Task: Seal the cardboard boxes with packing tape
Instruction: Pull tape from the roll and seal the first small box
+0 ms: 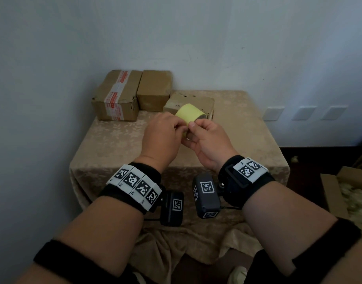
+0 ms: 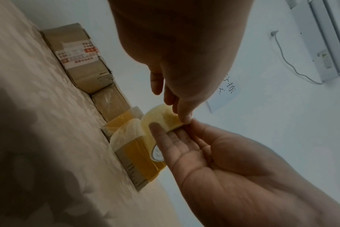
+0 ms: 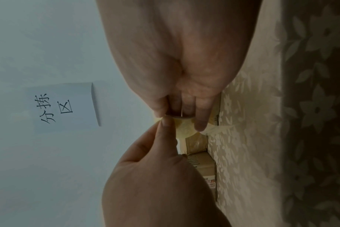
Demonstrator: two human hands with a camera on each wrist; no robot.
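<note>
A yellow roll of packing tape (image 1: 190,113) hangs in the air over the cloth-covered table (image 1: 114,144). My right hand (image 1: 190,133) grips the roll, thumb on top and fingers underneath (image 2: 171,138). My left hand (image 1: 179,128) pinches at the roll's outer layer (image 2: 161,116) beside the right thumb. Three cardboard boxes stand at the table's back. The left box (image 1: 116,95) carries red-and-white tape, the middle box (image 1: 154,90) is plain, and the small right box (image 1: 204,101) sits just behind the roll. In the left wrist view that small box (image 2: 138,155) shows yellowish tape with a loose, curled strip.
The boxes stand against a white wall that bears a paper sign (image 3: 64,107). On the floor to the right lies an open carton (image 1: 335,191). Wall sockets (image 1: 274,113) sit low on the right wall. The table's front half shows only bare cloth.
</note>
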